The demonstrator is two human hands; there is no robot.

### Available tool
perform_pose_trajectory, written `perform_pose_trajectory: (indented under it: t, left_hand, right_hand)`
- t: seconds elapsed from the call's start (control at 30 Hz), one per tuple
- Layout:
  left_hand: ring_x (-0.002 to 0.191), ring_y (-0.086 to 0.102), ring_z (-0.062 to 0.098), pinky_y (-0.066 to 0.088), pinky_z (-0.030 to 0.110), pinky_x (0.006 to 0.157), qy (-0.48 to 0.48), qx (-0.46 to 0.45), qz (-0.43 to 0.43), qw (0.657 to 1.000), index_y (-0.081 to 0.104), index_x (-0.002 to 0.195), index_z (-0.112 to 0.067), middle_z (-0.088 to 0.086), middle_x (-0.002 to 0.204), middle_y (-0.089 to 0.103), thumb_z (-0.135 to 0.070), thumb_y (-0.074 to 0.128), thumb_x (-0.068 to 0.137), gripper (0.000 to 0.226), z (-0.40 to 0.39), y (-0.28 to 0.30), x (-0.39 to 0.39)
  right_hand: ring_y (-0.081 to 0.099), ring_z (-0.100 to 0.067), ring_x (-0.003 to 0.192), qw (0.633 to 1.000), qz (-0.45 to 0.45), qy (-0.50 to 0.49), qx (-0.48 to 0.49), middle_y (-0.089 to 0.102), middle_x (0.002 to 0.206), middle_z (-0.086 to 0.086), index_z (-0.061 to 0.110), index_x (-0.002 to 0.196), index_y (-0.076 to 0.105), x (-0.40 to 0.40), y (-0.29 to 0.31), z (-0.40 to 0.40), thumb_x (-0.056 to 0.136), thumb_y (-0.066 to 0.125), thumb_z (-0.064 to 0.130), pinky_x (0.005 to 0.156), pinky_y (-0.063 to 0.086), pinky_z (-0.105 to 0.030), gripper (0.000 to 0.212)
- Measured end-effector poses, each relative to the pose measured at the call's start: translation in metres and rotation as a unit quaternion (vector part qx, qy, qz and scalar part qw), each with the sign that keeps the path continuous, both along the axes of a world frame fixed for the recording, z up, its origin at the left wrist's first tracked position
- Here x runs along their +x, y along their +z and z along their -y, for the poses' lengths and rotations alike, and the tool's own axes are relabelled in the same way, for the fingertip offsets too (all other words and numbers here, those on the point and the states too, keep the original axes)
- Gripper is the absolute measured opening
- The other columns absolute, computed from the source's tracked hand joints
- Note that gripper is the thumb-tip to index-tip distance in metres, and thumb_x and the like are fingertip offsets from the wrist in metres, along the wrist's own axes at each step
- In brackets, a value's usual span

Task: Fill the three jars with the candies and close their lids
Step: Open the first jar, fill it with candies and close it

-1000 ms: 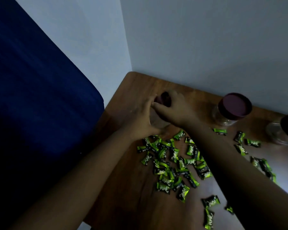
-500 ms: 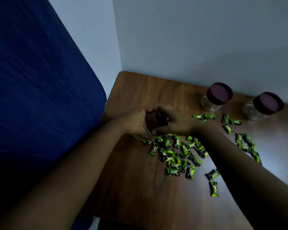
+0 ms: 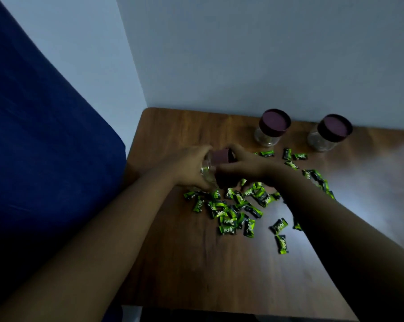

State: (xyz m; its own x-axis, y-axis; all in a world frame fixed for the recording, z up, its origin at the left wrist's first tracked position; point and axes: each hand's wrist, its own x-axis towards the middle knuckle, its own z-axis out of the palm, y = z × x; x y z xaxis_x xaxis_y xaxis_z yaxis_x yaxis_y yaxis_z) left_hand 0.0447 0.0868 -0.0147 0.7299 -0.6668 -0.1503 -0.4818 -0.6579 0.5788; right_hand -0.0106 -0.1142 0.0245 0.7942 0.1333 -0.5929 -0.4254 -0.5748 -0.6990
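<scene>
A clear glass jar [image 3: 207,170] is held tilted above the wooden table [image 3: 196,263], my left hand [image 3: 188,168] wrapped around its body. My right hand [image 3: 244,163] grips its dark maroon lid [image 3: 220,156]. Below and to the right lies a pile of green-and-black wrapped candies [image 3: 231,210]; more candies [image 3: 294,159] are scattered toward the back right. Two other glass jars, one [image 3: 271,127] and another [image 3: 330,132], stand upright near the wall, each with a maroon lid on top. The inside of the held jar is not visible.
A dark blue cloth surface [image 3: 45,159] rises directly left of the table. Pale walls meet in a corner behind the table's back left end. The table's front edge runs along the bottom of the view.
Both hands with the jar have come nearer to me and lower, toward the candy pile. The jar now leans sideways, lid pointing right. The camera view has shifted right, bringing both far jars fully in.
</scene>
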Motion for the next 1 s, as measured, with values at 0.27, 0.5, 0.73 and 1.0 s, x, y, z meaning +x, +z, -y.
perform_pose_trajectory:
  t: [0.27,0.5,0.73,1.0]
  left_hand:
    - [0.123,0.054,0.012,0.046,0.030,0.097,0.057,-0.067,-0.008,0.996,0.047,0.137,-0.033,-0.007,0.140,0.053,-0.076,0.083,0.046,0.107,0.048,-0.013,-0.043]
    - [0.124,0.053,0.013,0.045,0.030,0.100,0.090,-0.106,-0.025,0.990,0.050,0.136,-0.030,-0.007,0.135,0.055,-0.065,0.090,0.053,0.098,0.107,-0.038,-0.094]
    - [0.112,0.057,-0.010,0.050,0.023,0.095,0.110,-0.166,-0.100,0.975,0.045,0.137,-0.033,-0.014,0.132,0.057,-0.053,0.093,0.058,0.094,0.187,-0.049,-0.118]
    - [0.115,0.056,-0.011,0.050,0.024,0.097,0.136,-0.194,-0.118,0.964,0.046,0.129,-0.043,-0.029,0.125,0.057,-0.052,0.092,0.055,0.088,0.240,-0.058,-0.121]
  right_hand:
    - [0.068,-0.029,0.097,0.965,0.130,-0.044,-0.223,0.067,0.114,-0.006,0.024,0.125,0.044,-0.071,-0.029,0.112,0.061,0.087,0.064,0.081,0.058,-0.048,0.087]
    - [0.061,-0.036,0.101,0.871,0.182,-0.265,-0.371,0.064,0.099,-0.010,0.016,0.098,0.051,-0.133,-0.078,0.204,0.064,0.077,0.075,0.081,0.048,-0.046,0.073]
    - [0.056,-0.039,0.116,0.868,0.123,-0.363,-0.315,0.056,0.124,-0.015,0.010,0.121,0.052,-0.174,-0.104,0.294,0.070,0.086,0.051,0.090,0.051,-0.048,0.074]
    - [0.047,-0.043,0.134,0.842,0.301,-0.210,-0.395,0.035,0.159,-0.023,0.006,0.143,0.049,-0.159,-0.112,0.299,0.085,0.074,0.033,0.102,0.045,-0.049,0.069]
